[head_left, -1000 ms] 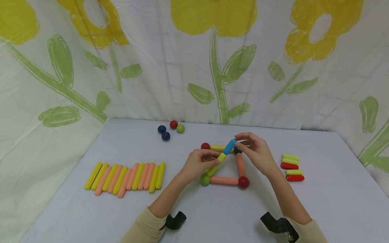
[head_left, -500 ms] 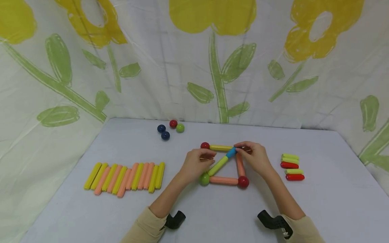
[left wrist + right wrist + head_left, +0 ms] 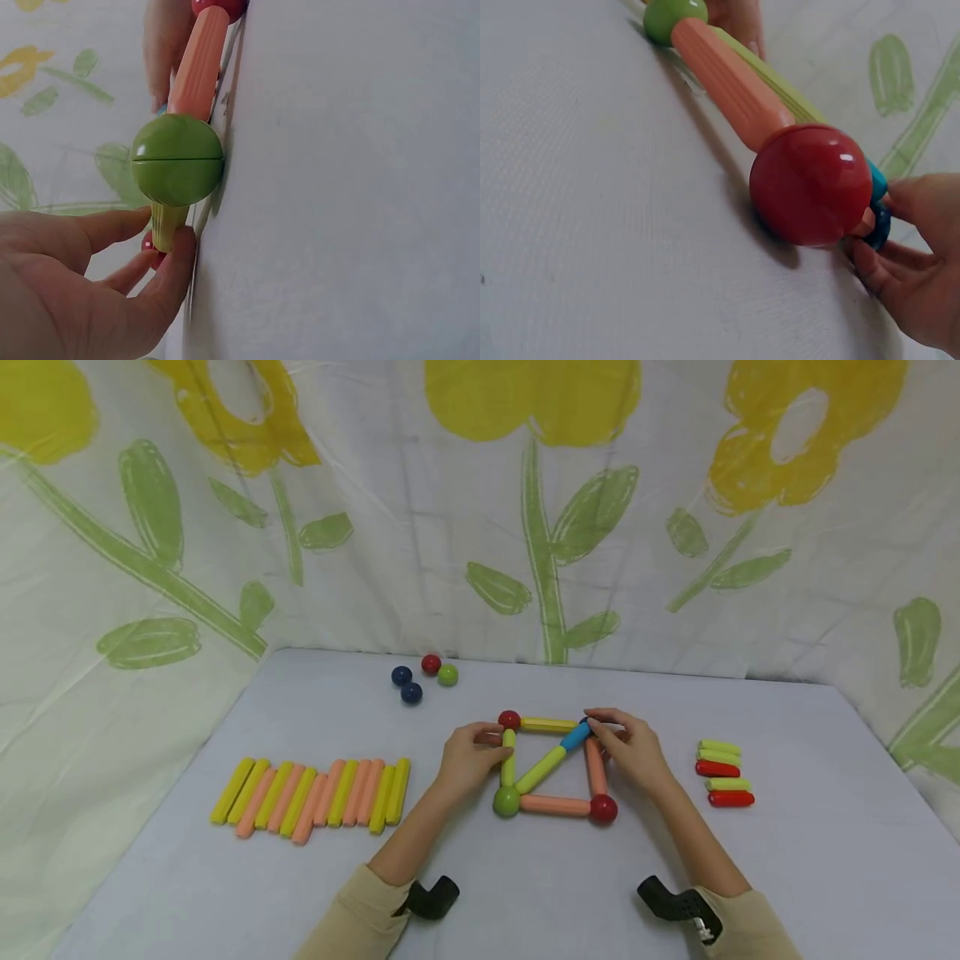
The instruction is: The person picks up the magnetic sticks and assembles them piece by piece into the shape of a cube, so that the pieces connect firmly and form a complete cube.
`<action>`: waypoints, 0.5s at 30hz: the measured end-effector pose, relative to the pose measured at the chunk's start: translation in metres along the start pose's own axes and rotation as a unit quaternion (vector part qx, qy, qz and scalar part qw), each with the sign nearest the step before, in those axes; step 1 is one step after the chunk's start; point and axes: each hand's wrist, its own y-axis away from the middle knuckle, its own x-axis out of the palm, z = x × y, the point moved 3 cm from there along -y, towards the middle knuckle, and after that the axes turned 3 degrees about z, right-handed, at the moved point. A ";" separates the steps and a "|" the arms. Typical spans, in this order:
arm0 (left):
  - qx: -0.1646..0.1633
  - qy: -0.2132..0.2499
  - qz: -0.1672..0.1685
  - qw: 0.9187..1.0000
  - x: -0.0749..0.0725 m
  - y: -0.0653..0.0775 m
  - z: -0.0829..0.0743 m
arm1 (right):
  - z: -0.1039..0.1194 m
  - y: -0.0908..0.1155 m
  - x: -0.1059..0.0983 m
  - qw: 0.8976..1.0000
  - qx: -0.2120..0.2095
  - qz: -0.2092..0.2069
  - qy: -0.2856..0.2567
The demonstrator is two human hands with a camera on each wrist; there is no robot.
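A four-sided frame of building sticks and balls lies mid-table. Its corners are a green ball (image 3: 507, 802), a red ball (image 3: 509, 720), another red ball (image 3: 603, 809) and a dark blue ball (image 3: 882, 226), mostly hidden in the head view. A lime stick (image 3: 542, 771) and a blue stick (image 3: 576, 736), end to end, slant from green ball to dark blue ball. My left hand (image 3: 467, 760) has thumb and fingers around the left-side yellow-green stick (image 3: 508, 764). With thumb and fingertips, my right hand (image 3: 636, 752) pinches the dark blue ball where the blue stick meets it.
A row of yellow and salmon sticks (image 3: 322, 797) lies to the left. Several loose balls (image 3: 412, 693) sit near the back edge. Short lime and red sticks (image 3: 717, 769) are on the right. A flowered cloth (image 3: 375, 568) hangs behind the table.
The blue end of the slanting pair has come down to the dark blue ball, with my right hand lowering. My left hand has let go of the lime stick and shifted to the left-side stick.
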 end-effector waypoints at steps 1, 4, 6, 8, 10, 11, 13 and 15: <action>-0.007 0.005 0.005 1.000 0.000 -0.001 0.002 | -0.002 0.000 0.001 1.000 0.001 0.003 -0.008; -0.024 0.026 0.012 0.999 -0.001 -0.002 0.004 | -0.006 -0.001 0.001 0.999 0.006 0.010 -0.030; -0.030 0.037 0.015 0.999 -0.001 -0.002 0.004 | -0.009 -0.001 0.001 0.999 0.012 0.010 -0.038; -0.037 0.044 0.015 0.998 0.000 -0.002 0.004 | -0.010 -0.002 0.002 0.999 0.025 0.008 -0.044; -0.040 0.048 0.015 0.998 0.000 -0.002 0.003 | -0.010 -0.002 0.003 0.998 0.035 0.000 -0.051; -0.042 0.050 0.015 0.998 0.000 -0.002 0.003 | -0.011 -0.003 0.003 0.998 0.040 -0.005 -0.053; -0.045 0.053 0.015 0.997 0.000 -0.002 0.003 | -0.009 -0.004 0.005 0.997 0.046 -0.014 -0.059; -0.046 0.055 0.016 0.997 -0.001 -0.002 0.003 | -0.009 -0.004 0.005 0.997 0.048 -0.020 -0.063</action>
